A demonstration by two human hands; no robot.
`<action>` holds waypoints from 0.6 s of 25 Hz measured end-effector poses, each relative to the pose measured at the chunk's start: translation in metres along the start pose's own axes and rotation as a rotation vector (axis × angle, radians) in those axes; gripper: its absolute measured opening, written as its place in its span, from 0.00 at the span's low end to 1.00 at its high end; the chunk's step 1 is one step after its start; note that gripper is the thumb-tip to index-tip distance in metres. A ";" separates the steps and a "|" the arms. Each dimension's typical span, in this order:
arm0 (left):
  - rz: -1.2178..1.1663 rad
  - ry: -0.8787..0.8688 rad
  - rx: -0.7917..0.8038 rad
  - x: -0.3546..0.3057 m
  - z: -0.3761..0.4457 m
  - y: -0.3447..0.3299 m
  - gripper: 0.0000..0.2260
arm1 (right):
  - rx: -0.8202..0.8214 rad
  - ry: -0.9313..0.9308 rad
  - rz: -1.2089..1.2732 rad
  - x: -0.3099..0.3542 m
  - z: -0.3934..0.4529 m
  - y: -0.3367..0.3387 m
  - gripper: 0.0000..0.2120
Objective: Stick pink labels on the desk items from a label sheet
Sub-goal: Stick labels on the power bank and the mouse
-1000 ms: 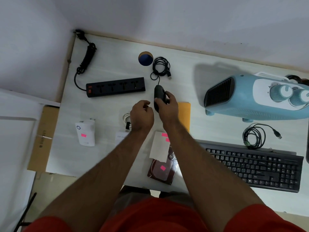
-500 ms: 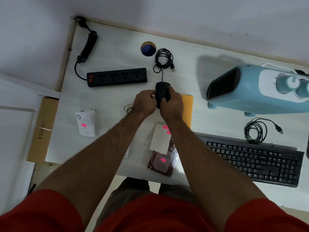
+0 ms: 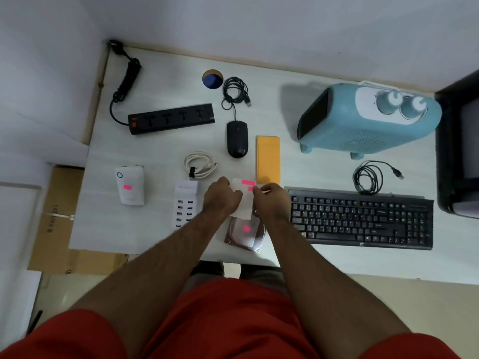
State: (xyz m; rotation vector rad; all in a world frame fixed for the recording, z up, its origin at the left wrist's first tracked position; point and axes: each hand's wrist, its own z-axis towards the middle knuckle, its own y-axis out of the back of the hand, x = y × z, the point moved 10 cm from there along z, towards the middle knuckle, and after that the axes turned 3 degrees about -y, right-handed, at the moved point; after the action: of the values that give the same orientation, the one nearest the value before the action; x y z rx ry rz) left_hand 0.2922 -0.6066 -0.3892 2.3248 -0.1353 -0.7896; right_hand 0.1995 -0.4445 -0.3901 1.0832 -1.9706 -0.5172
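Hands (image 3: 223,196) back from mouse (image 3: 237,138)

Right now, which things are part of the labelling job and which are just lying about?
In the job: label sheet held by left hand and right hand; labelled white adapter and hard drive; unlabelled mouse, power strip, USB charger, keyboard.
Lying about: cardboard box, desk's cable hole.

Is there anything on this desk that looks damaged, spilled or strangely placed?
Nothing looks damaged or spilled. Only one oddity: the hard drive hangs slightly over the front edge of the desk, partly under the label sheet that both hands hold.
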 end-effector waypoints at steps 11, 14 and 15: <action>-0.643 0.141 0.036 0.013 -0.009 0.001 0.07 | 0.213 -0.102 0.390 0.013 -0.006 -0.021 0.08; -0.746 0.087 0.100 -0.002 -0.025 0.023 0.07 | 0.318 -0.040 0.637 0.036 -0.023 -0.009 0.05; -0.743 0.053 0.115 -0.007 -0.029 0.030 0.08 | 0.345 -0.008 0.673 0.045 -0.030 -0.002 0.05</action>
State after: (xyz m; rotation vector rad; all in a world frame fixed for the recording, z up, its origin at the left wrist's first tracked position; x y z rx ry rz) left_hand 0.3062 -0.6118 -0.3496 2.5070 0.7654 -1.0807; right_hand 0.2111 -0.4822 -0.3536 0.5385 -2.3176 0.1859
